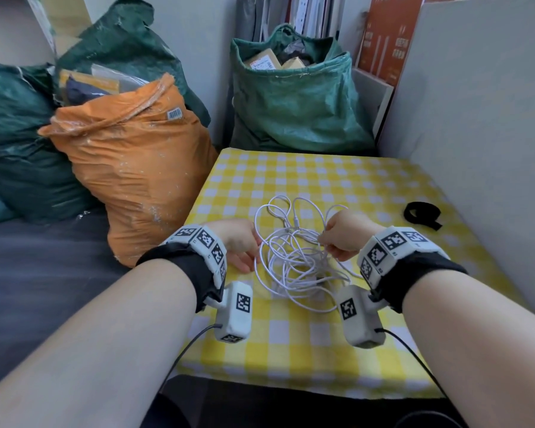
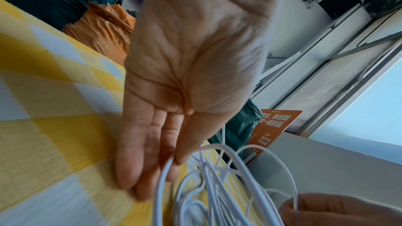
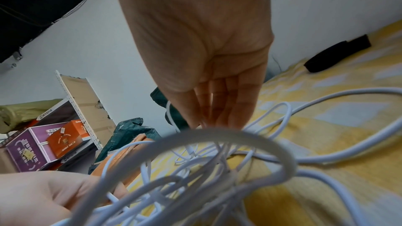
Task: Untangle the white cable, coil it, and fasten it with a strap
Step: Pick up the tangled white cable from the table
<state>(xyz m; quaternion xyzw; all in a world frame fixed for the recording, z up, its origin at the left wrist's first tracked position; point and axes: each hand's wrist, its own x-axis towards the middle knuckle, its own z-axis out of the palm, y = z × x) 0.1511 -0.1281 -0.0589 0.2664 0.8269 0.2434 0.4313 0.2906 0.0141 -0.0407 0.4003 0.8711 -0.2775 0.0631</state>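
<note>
With the left hand (image 1: 240, 247) pinching one loop and the right hand (image 1: 343, 239) pinching strands, the white cable (image 1: 294, 261) lies knotted mid-counter (image 1: 337, 180); pulling apart at 9 and 3 o'clock may tighten tangles.

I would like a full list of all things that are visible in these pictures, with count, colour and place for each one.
white cable: one, white, tangled on the table between both hands
strap: one, black, on the table's far right part, apart from the cable
table: one, covered with yellow and white check cloth
orange sack: one, orange, left of the table
green sacks: at least three, dark green, behind and left of the table
orange sign: one, orange, leaning at the back right
wrist cameras: two, white with black markers, under the wrists
left hand: pinches a cable loop
right hand: pinches cable strands
</note>
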